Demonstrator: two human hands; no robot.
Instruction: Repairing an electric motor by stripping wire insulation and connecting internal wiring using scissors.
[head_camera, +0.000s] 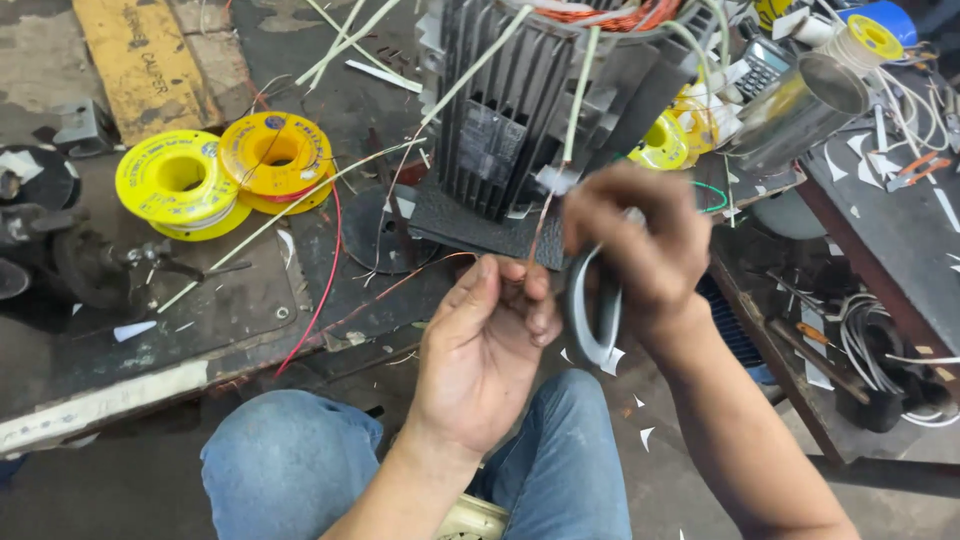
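**Wire held up between both hands at frame centre**

We are facing the finned grey motor (520, 110) at upper centre. Our right hand (640, 250) is gripping grey-handled scissors (597, 310), handles hanging down. Our left hand (490, 340) is pinching a thin copper wire (540, 235), which is running steeply upward toward the right hand, just beside it.
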